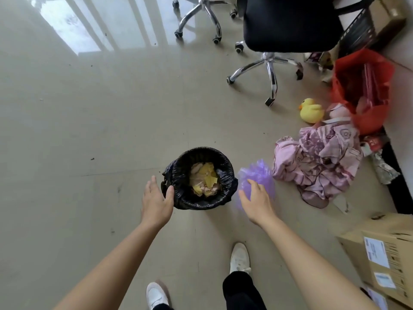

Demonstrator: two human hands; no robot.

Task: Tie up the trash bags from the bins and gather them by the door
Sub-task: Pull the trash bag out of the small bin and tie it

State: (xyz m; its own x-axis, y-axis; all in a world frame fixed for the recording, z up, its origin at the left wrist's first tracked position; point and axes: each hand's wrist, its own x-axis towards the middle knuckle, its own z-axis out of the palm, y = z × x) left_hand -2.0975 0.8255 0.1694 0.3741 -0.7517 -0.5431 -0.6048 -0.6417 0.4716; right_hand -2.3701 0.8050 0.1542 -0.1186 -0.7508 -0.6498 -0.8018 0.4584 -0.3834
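Note:
A small round bin lined with a black trash bag [224,161] stands on the floor in front of me, with yellow and pale paper scraps [204,179] inside. My left hand [156,203] is open at the bin's left side, thumb touching the bag's rim. A crumpled purple plastic bag [260,173] lies just right of the bin. My right hand [257,203] hovers over it, fingers spread; whether it touches the purple bag is unclear.
A pink cloth heap [317,162], a yellow toy duck [311,110] and a red bag [363,86] lie to the right. A black office chair [288,30] and another chair base [201,16] stand behind. Cardboard boxes [384,258] sit at right front. My white shoes [239,257] are below.

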